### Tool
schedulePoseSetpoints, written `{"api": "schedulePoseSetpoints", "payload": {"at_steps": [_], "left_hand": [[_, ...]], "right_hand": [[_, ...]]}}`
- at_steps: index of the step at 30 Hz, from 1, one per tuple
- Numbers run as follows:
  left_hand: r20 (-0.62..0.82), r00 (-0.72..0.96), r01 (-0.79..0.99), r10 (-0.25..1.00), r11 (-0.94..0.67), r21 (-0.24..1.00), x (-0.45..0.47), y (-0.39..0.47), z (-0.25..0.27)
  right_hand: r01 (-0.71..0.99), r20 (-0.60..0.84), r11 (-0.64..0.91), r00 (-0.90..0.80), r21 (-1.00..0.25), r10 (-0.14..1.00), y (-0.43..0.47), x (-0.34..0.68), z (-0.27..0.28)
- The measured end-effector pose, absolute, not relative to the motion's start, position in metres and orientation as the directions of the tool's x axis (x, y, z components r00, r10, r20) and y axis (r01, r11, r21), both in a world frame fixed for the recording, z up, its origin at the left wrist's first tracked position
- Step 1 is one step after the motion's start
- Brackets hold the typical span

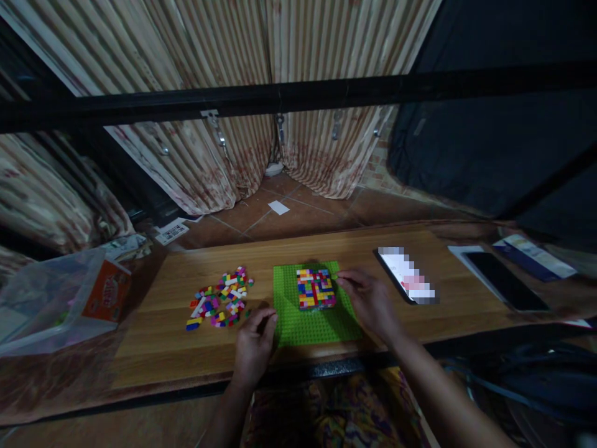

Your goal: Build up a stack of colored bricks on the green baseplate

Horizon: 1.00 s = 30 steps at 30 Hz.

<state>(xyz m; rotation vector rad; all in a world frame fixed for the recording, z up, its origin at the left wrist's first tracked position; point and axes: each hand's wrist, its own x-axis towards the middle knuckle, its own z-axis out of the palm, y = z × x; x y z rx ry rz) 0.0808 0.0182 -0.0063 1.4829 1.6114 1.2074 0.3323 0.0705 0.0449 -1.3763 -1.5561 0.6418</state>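
Note:
A green studded baseplate (289, 330) lies on the wooden board, bearing a squarish block of multicoloured toy bricks (316, 290). My right hand (370, 302) reaches over the plate's right side, thumb and forefinger pinched together close to the block's upper right corner. Whatever sits between those fingertips is too small to make out. Beside the plate's left edge, my left hand (254, 342) is closed in a pinch, and its contents, if any, cannot be made out. Loose toy bricks (219, 302) of many colours lie in a spread pile up and left of my left hand.
The wooden board (153, 336) lies across a low table. A lit phone or tablet (405, 277) rests to the right, and a dark phone (506, 280) farther right. At the far left stands a clear plastic box (51, 305) with an orange label. Curtains (196, 162) hang beyond.

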Motion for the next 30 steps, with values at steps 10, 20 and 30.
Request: {"api": "schedulePoseSetpoints", "payload": {"at_steps": [10, 20, 30], "left_hand": [[0.118, -0.13, 0.414, 0.984, -0.055, 0.909, 0.08, 0.017, -0.009], [0.094, -0.123, 0.395, 0.988, -0.039, 0.918, 0.081, 0.015, -0.005], [0.116, -0.116, 0.428, 0.986, -0.056, 0.902, 0.081, 0.015, -0.006]], "right_hand": [[0.716, 0.271, 0.346, -0.223, -0.606, 0.936, 0.118, 0.315, 0.049], [0.737, 0.221, 0.424, -0.363, -0.526, 0.905, 0.127, 0.312, 0.052], [0.722, 0.165, 0.452, -0.435, -0.524, 0.885, 0.131, 0.311, 0.061]]}}
